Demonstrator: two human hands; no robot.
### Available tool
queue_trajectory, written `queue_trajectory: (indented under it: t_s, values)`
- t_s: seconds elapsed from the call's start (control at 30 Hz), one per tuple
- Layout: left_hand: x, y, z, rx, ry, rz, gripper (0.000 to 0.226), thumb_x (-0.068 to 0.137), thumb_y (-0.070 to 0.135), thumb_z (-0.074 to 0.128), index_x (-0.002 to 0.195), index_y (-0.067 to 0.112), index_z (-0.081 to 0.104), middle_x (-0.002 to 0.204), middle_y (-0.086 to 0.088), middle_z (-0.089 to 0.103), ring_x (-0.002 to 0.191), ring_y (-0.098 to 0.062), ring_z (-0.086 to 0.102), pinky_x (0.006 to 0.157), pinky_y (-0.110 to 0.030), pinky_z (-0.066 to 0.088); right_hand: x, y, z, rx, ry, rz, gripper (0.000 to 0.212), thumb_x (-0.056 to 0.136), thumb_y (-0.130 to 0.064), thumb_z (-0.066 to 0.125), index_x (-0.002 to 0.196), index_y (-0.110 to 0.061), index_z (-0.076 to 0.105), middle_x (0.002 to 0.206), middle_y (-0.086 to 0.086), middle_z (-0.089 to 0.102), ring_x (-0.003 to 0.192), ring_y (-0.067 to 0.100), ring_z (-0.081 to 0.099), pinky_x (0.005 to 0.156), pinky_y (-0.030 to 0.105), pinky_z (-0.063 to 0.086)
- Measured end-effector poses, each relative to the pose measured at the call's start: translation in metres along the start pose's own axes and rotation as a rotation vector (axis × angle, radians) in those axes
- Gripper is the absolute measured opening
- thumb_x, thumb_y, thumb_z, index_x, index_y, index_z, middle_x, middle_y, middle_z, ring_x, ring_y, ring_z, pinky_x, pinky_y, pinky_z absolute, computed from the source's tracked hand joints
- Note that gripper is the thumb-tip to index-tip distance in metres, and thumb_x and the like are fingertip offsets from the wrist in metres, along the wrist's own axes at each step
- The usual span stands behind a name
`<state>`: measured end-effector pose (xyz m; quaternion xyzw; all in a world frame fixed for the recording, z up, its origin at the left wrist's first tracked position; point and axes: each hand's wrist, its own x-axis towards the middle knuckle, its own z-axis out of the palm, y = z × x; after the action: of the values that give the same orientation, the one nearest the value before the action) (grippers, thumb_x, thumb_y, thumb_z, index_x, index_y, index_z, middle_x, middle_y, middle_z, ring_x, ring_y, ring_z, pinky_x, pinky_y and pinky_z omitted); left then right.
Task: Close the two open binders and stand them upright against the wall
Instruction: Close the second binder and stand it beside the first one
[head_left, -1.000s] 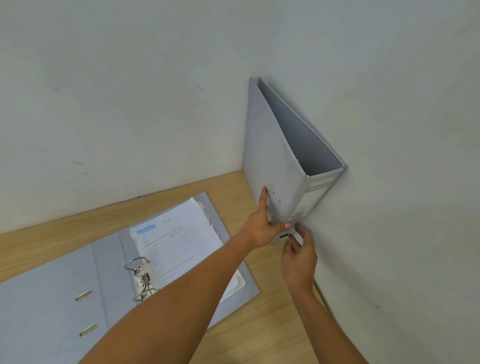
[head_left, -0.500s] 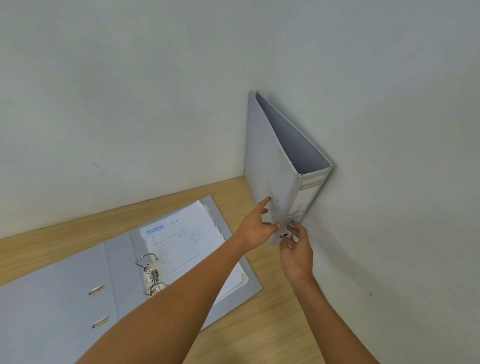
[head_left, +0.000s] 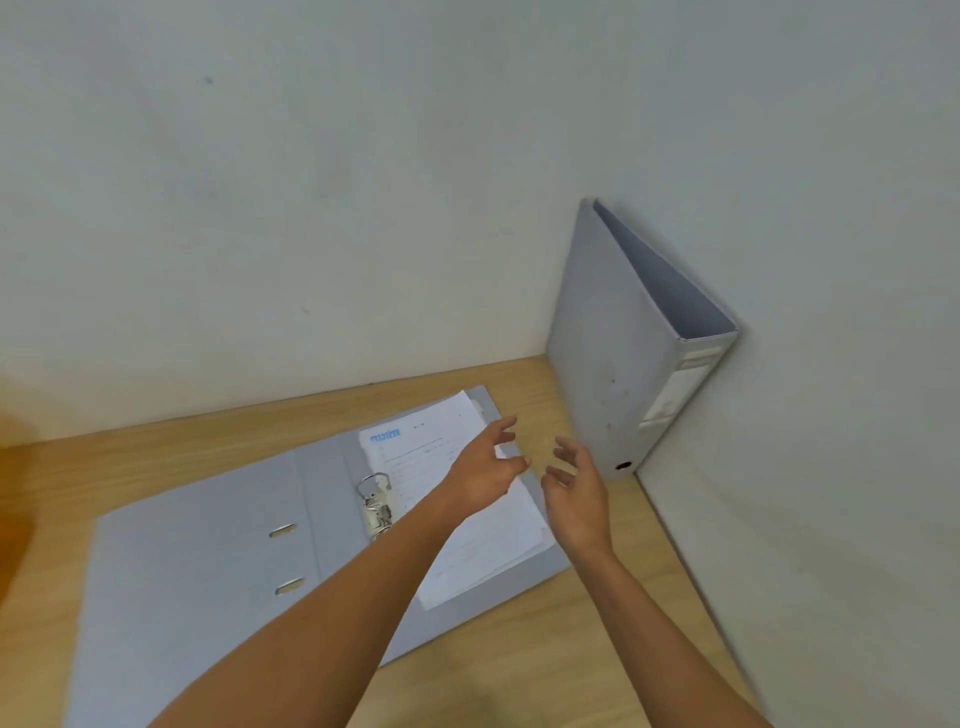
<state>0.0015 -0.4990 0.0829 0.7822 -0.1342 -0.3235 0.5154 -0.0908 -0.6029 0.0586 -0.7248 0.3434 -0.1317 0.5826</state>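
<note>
A closed grey binder (head_left: 618, 358) stands upright in the corner, its back against the right wall. A second grey binder (head_left: 208, 561) lies open flat on the wooden desk, with metal rings (head_left: 375, 501) in the middle and a stack of white papers (head_left: 447, 467) on its right half. My left hand (head_left: 485, 467) hovers over those papers, fingers spread, holding nothing. My right hand (head_left: 576, 491) is just left of the standing binder's base, fingers apart, not touching it.
The wooden desk (head_left: 545, 649) meets a white back wall (head_left: 311, 208) and a white right wall (head_left: 831, 415) in a corner. A blurred orange-brown shape (head_left: 13, 519) shows at the left edge.
Both hands have let go of the standing binder and drawn back toward me and to the left. The binder stays upright on its own against the right wall.
</note>
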Motion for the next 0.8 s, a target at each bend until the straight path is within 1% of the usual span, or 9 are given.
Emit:
queue_trajectory:
  t_s: [0.1, 0.17, 0.23, 0.33, 0.47, 0.53, 0.63, 0.73, 0.8]
  values:
    - [-0.023, -0.027, -0.038, -0.059, 0.079, -0.039, 0.058, 0.097, 0.016, 0.063, 0.150, 0.025, 0.042, 0.149, -0.002, 0.050, 0.104, -0.016, 0.060, 0.079, -0.030, 0.056, -0.023, -0.005, 0.041, -0.033, -0.115, -0.011, 0.047, 0.093, 0.000, 0.050, 0.134, -0.023, 0.054, 0.135, -0.006, 0.057, 0.110, 0.014, 0.062, 0.077, 0.017, 0.047]
    - [-0.042, -0.049, -0.070, -0.084, 0.137, -0.069, 0.055, 0.097, 0.017, 0.063, 0.148, 0.024, 0.044, 0.147, -0.002, 0.051, 0.102, -0.015, 0.060, 0.075, -0.026, 0.054, -0.042, -0.007, 0.073, -0.078, -0.211, -0.016, 0.046, 0.093, -0.003, 0.050, 0.134, -0.024, 0.054, 0.135, -0.007, 0.057, 0.108, 0.011, 0.062, 0.073, 0.013, 0.046]
    - [-0.062, -0.074, -0.103, -0.088, 0.203, -0.110, 0.052, 0.096, 0.015, 0.063, 0.145, 0.022, 0.047, 0.144, -0.004, 0.054, 0.104, -0.015, 0.059, 0.072, -0.022, 0.050, -0.058, -0.007, 0.104, -0.129, -0.310, -0.018, 0.046, 0.092, -0.006, 0.051, 0.134, -0.025, 0.054, 0.135, -0.008, 0.056, 0.106, 0.009, 0.061, 0.064, 0.006, 0.043]
    - [-0.097, -0.116, -0.154, -0.097, 0.295, -0.216, 0.051, 0.095, 0.016, 0.063, 0.144, 0.018, 0.049, 0.143, -0.006, 0.055, 0.110, -0.016, 0.057, 0.078, -0.023, 0.045, -0.081, -0.003, 0.145, -0.171, -0.439, 0.001, 0.046, 0.092, -0.010, 0.054, 0.135, -0.026, 0.053, 0.135, -0.008, 0.057, 0.107, 0.009, 0.060, 0.061, 0.006, 0.044]
    - [-0.148, -0.176, -0.221, -0.103, 0.416, -0.385, 0.053, 0.095, 0.017, 0.062, 0.146, 0.013, 0.047, 0.147, -0.011, 0.052, 0.122, -0.025, 0.056, 0.090, -0.030, 0.041, -0.110, 0.010, 0.196, -0.244, -0.581, 0.053, 0.052, 0.092, -0.012, 0.055, 0.141, -0.030, 0.048, 0.143, -0.010, 0.050, 0.120, 0.013, 0.055, 0.060, 0.008, 0.044]
    - [-0.171, -0.204, -0.249, -0.114, 0.475, -0.466, 0.056, 0.095, 0.017, 0.062, 0.147, 0.012, 0.044, 0.150, -0.013, 0.049, 0.130, -0.029, 0.053, 0.094, -0.032, 0.042, -0.122, 0.017, 0.220, -0.287, -0.645, 0.071, 0.054, 0.093, -0.014, 0.056, 0.143, -0.032, 0.046, 0.146, -0.009, 0.047, 0.125, 0.014, 0.053, 0.068, 0.011, 0.044]
    - [-0.202, -0.241, -0.278, -0.136, 0.552, -0.580, 0.061, 0.095, 0.016, 0.062, 0.151, 0.009, 0.037, 0.156, -0.017, 0.041, 0.138, -0.033, 0.047, 0.103, -0.039, 0.041, -0.138, 0.023, 0.252, -0.340, -0.730, 0.098, 0.058, 0.092, -0.018, 0.057, 0.146, -0.033, 0.042, 0.150, -0.007, 0.045, 0.131, 0.017, 0.050, 0.088, 0.024, 0.042]
    - [-0.225, -0.266, -0.294, -0.170, 0.595, -0.661, 0.069, 0.095, 0.014, 0.061, 0.155, 0.006, 0.028, 0.155, -0.018, 0.041, 0.135, -0.036, 0.048, 0.095, -0.039, 0.044, -0.151, 0.030, 0.273, -0.364, -0.766, 0.145, 0.060, 0.092, -0.021, 0.059, 0.148, -0.032, 0.040, 0.152, -0.002, 0.044, 0.134, 0.021, 0.047, 0.092, 0.027, 0.040]
    - [-0.238, -0.282, -0.302, -0.194, 0.582, -0.703, 0.073, 0.095, 0.015, 0.060, 0.157, 0.005, 0.023, 0.155, -0.018, 0.042, 0.134, -0.036, 0.049, 0.092, -0.038, 0.044, -0.160, 0.036, 0.286, -0.387, -0.774, 0.152, 0.060, 0.093, -0.024, 0.059, 0.149, -0.030, 0.039, 0.153, -0.001, 0.042, 0.137, 0.021, 0.045, 0.094, 0.026, 0.040]
